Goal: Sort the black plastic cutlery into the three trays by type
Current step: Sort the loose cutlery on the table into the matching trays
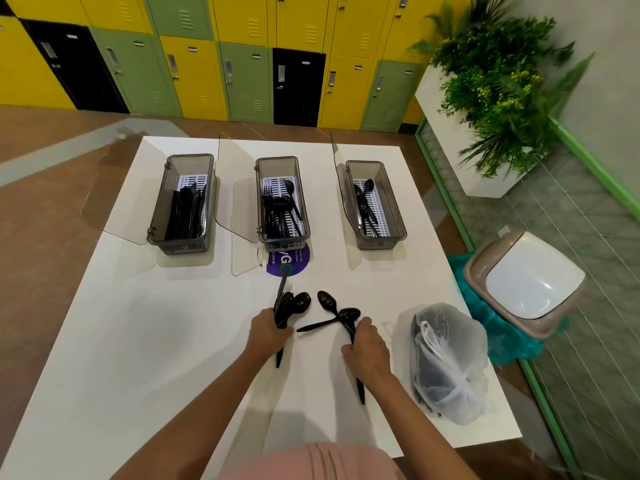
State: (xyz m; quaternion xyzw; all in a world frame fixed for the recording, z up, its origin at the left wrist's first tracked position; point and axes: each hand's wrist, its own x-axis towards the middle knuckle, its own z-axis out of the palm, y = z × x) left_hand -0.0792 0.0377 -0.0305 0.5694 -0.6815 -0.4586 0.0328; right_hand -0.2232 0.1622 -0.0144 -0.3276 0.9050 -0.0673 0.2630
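The grip of the left hand [268, 329] is closed round a bundle of black spoons [299, 303], while the right hand [365, 344] curls its fingers over a black handle [361, 389] that juts out below the wrist, its working end hidden. Both hands work on the white table [138, 341], on the person's side of the fork tray [258, 195]. Two crossed spoons [327, 301] lie between the hands. The knife tray [180, 247] stands left of the fork tray and the spoon tray [381, 244] right of it. All three lids are open. The step looks like gathering spoons. It would go best by turning every bowl one way, laying the lot lengthwise in the spoon tray, and first checking the left bundle, where one straight handle pointing at the fork tray may not be a spoon's.
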